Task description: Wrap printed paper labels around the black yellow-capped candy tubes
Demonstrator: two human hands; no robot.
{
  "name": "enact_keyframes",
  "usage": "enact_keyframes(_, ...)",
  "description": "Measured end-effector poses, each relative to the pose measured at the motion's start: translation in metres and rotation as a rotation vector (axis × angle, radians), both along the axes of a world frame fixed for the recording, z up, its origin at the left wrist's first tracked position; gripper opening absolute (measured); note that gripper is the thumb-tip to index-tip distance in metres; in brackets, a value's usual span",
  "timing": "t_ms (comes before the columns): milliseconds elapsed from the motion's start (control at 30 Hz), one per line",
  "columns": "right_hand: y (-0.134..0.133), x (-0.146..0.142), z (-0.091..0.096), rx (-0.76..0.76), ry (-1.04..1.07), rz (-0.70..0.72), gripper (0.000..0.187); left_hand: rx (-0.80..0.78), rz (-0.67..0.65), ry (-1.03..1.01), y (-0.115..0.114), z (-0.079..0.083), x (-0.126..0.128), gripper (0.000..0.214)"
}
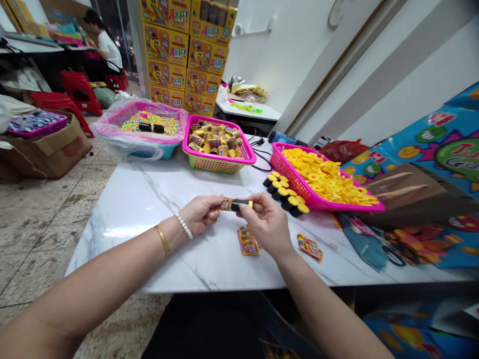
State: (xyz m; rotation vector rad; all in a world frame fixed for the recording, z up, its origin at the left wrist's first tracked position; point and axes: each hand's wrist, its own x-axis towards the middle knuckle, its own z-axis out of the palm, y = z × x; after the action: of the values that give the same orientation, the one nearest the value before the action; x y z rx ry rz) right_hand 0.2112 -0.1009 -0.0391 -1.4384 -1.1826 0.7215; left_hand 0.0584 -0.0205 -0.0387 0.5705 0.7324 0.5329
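Observation:
My left hand (pixel 203 213), closed in a pinch, holds one end of a small printed wrapper sleeve (pixel 226 204). My right hand (pixel 268 225) grips a short black container (pixel 238 205) with a yellow cap, lying sideways against the sleeve. Whether the container's end is inside the sleeve or only touching it I cannot tell. Below the right hand lies a stack of printed sleeves (pixel 249 242) on the white marbled table (pixel 179 259). Another small stack of sleeves (pixel 310 247) is right of my right wrist. Several black containers with yellow caps (pixel 286 192) stand in rows beyond that hand.
Behind my hands are a lined basket of coloured candy beads (pixel 138 107) holding two black containers, and a basket of wrapped containers (pixel 219 162). A pink basket of yellow plastic pieces (pixel 325 199) stands right, near scissors (pixel 392 255). Printed boxes (pixel 166 45) are stacked behind; a person (pixel 108 47) sits far left.

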Motion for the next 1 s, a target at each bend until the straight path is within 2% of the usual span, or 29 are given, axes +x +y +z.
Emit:
enact_keyframes(133, -0.003, 0.0, -0.01, 0.093, -0.155, -0.009, 0.024, -0.02, 0.065, -0.005, 0.003, 0.0, 0.0, 0.021)
enact_keyframes(267, -0.001, 0.002, -0.018, 0.161, -0.14, -0.026, 0.023, -0.006, 0.079, 0.008, 0.003, -0.001, 0.001, 0.019)
enact_keyframes(400, 0.002, 0.004, -0.016, 0.202, -0.066, 0.026, 0.026, 0.155, 0.111, 0.026, 0.001, -0.005, 0.001, 0.014)
enact_keyframes(500, 0.005, 0.008, -0.007, 0.239, -0.125, 0.08, 0.027, 0.317, 0.209, 0.117, 0.003, -0.005, -0.003, 0.026)
enact_keyframes(533, 0.008, 0.01, -0.004, 0.246, -0.166, 0.103, 0.028, 0.358, 0.195, 0.125, 0.004, -0.004, -0.005, 0.034)
enact_keyframes(600, 0.015, 0.014, 0.005, 0.256, -0.259, 0.161, 0.03, 0.412, 0.074, 0.086, 0.009, -0.002, -0.01, 0.047)
enact_keyframes(700, 0.03, 0.02, 0.018, 0.29, -0.376, 0.265, 0.03, 0.457, -0.071, 0.027, 0.018, -0.001, -0.016, 0.048)
enact_keyframes(833, 0.043, 0.023, 0.025, 0.309, -0.453, 0.357, 0.028, 0.462, -0.037, 0.051, 0.027, -0.004, -0.02, 0.043)
enact_keyframes(1000, 0.043, 0.019, 0.011, 0.382, -0.587, 0.344, 0.03, 0.502, -0.06, 0.076, 0.026, -0.013, -0.016, 0.035)
